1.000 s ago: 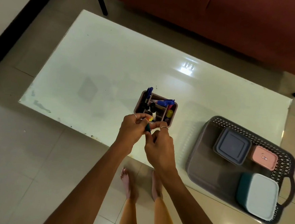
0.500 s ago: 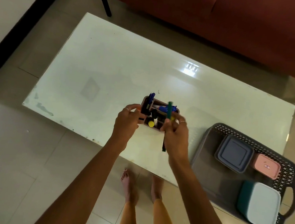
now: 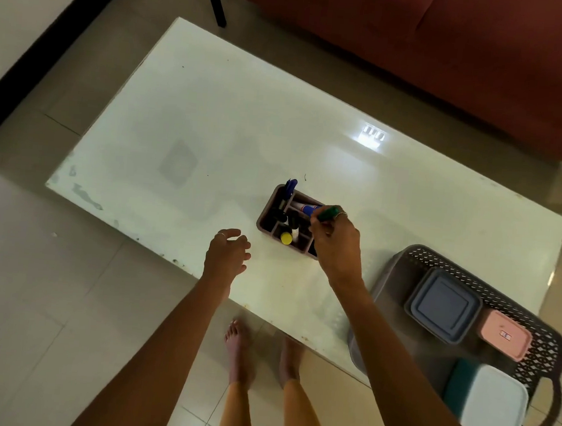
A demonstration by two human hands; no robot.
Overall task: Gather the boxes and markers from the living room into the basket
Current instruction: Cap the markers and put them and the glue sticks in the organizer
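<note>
Markers stand and lie in a small divided organizer [image 3: 289, 222] at the middle of the frame, resting on the pale tabletop [image 3: 213, 113]. The right hand [image 3: 336, 242] is over the organizer's right side, its fingers [image 3: 325, 226] closed around a green marker [image 3: 328, 213] that points up and to the right. A blue marker [image 3: 310, 209] lies across the organizer just beside it, another blue one [image 3: 290, 186] sticks up at the organizer's upper left corner, and a yellow cap [image 3: 286, 238] shows near its lower edge. The left hand [image 3: 227, 254] is off to the left of the organizer, apart from it, fingers loosely spread and holding nothing.

At the lower right of the frame sits the dark lattice basket [image 3: 545, 338], hanging partly past the tabletop's edge. Inside it are three boxes: a grey one [image 3: 444, 304], a pink one [image 3: 505, 334] just beside it, and a white-lidded teal one [image 3: 489, 409] below them.

By my reading, the boxes are gathered, since none is visible elsewhere. The markers are what is left: none is in the basket yet, and the organizer stands well apart from it.
</note>
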